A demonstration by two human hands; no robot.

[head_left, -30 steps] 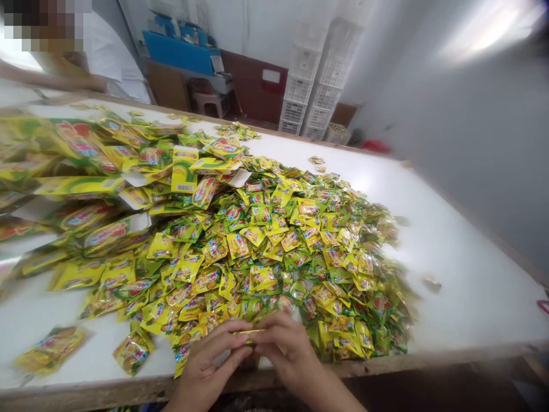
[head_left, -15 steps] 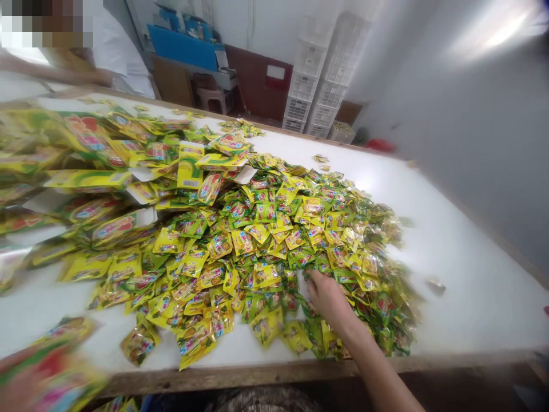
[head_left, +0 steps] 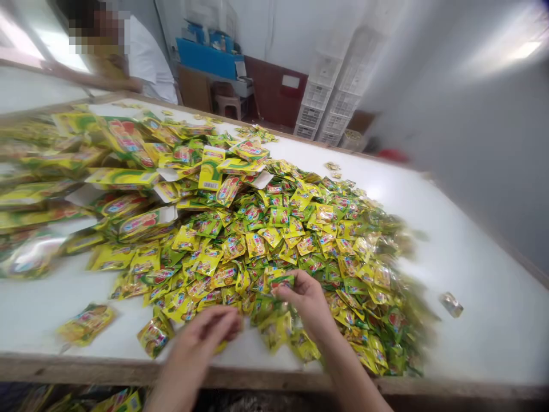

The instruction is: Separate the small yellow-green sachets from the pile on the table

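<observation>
leftward, a green sachet (head_left: 285, 280) juts from the right hand (head_left: 305, 294)

A green sachet (head_left: 282, 282) with red print is held at the near side of the sachet heap (head_left: 295, 240).

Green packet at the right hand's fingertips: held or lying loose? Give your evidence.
Held: the green packet is pinched in the right hand, whose thumb overlaps its lower edge.

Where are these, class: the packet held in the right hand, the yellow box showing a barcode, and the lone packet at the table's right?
Held packet (head_left: 283, 281): head view, its printed face.
Barcode box (head_left: 211, 170): head view, its yellow panel.
Lone packet (head_left: 452, 304): head view, its shiny middle.
</observation>
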